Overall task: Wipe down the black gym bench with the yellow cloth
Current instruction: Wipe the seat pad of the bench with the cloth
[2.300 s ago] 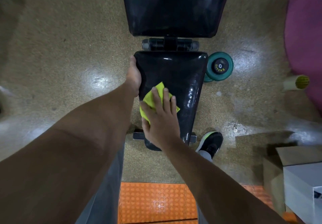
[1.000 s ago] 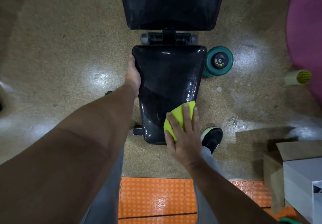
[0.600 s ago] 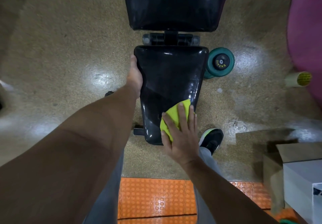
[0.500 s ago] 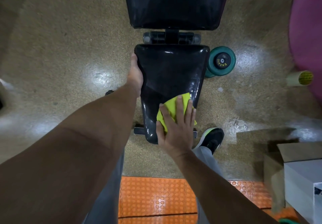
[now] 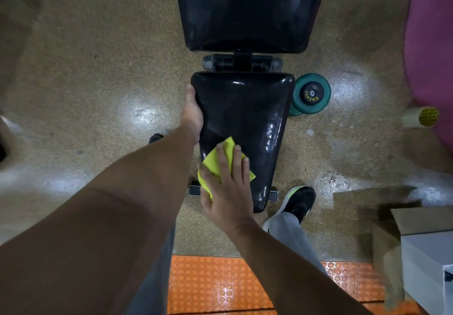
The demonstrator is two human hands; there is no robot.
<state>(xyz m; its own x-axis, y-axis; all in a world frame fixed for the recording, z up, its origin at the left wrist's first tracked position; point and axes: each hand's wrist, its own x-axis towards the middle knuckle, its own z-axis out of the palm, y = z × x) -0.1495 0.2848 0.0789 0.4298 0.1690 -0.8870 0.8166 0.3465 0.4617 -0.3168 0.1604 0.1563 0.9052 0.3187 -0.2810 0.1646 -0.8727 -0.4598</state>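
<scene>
The black gym bench lies below me, its glossy seat pad [image 5: 247,113] nearest and the back pad [image 5: 247,10] beyond a hinge. My right hand [image 5: 228,187] presses the yellow cloth [image 5: 215,165] flat against the seat pad's near left part, fingers spread over it. My left hand [image 5: 192,116] grips the seat pad's left edge, thumb side up. Most of the cloth is hidden under my palm.
A green dumbbell [image 5: 311,94] lies on the speckled floor right of the seat. A pink mat [image 5: 431,45] and a rolled tube [image 5: 420,117] are at far right. Cardboard and white boxes [image 5: 421,246] stand at lower right. My right shoe [image 5: 297,203] is beside the bench. Orange studded tiles [image 5: 220,285] lie under me.
My right hand has slid the cloth from the seat pad's near right edge across to its near left side. My left hand has kept its grip on the left edge.
</scene>
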